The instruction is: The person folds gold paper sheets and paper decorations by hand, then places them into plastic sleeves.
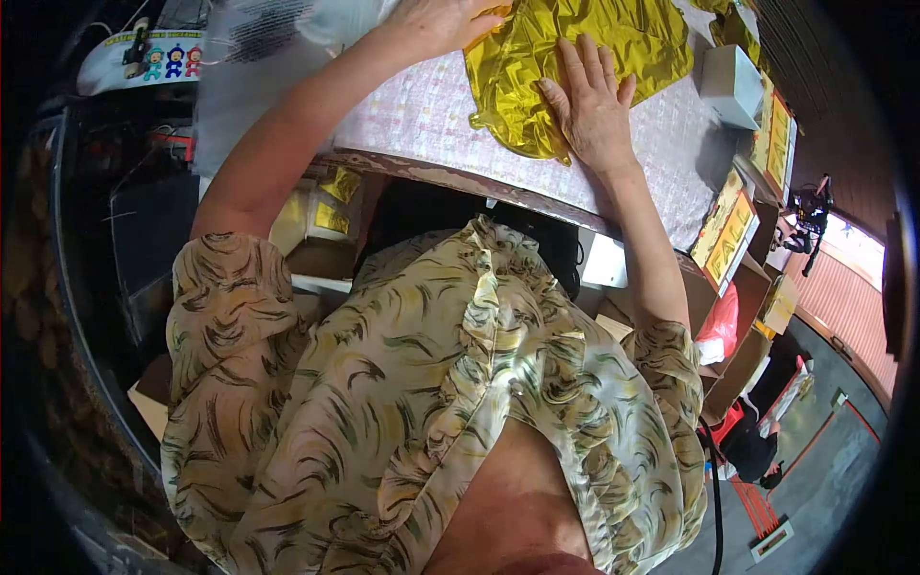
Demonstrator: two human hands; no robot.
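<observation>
A crinkled, shiny gold foil balloon (pixel 537 81), as it appears, lies flat on the table with no air in it; its far edge runs out of the picture. My right hand (pixel 596 115) rests palm down on its near right part, fingers stretched out. At the balloon's upper left edge is my left hand (pixel 436 27), partly cut off by the top of the view. Its fingers and thumb seem to close on the foil there. To the left, under my left forearm, clear plastic sheeting (pixel 287 57) with dark print covers the table.
The table (pixel 412 120) has a checked cloth and a worn front edge. A white box (pixel 731 86) stands at right, by cartons marked FALL (pixel 730 230). Gold packets (pixel 335 201) sit in a box below the table. A person (pixel 752 450) is in the background at right.
</observation>
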